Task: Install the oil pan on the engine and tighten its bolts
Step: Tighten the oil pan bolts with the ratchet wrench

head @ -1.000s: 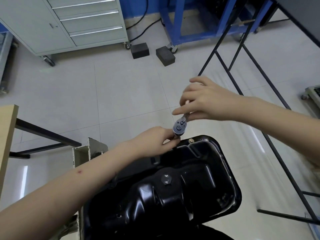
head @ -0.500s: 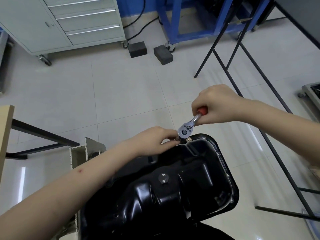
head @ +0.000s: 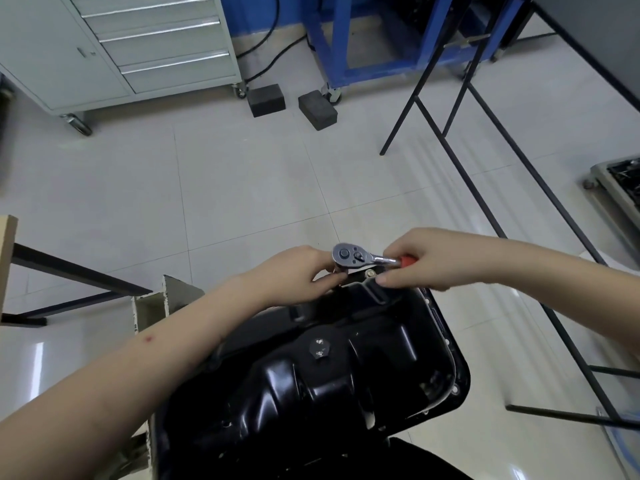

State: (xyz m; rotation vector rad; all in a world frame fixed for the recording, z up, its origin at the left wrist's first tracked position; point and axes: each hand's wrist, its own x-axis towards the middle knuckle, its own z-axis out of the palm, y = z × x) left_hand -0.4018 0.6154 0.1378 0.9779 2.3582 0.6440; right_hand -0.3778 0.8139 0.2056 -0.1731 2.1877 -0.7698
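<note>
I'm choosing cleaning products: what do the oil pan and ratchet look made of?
The oil pan looks like pressed sheet metal in glossy black paint, with sharp highlights on its stamped ridges. The ratchet has a bright, mirror-like head, probably chromed steel; its orange-red grip, mostly hidden by the right hand, could be plastic or rubber.

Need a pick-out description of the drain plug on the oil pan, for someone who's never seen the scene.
Find the glossy black oil pan that fills the lower middle of the head view, below both hands. On its raised centre, a little left of the middle, sits the drain plug. It is one large dark hex head standing alone on the pan's face, unlike the small bolt on the far rim under the ratchet.
</note>
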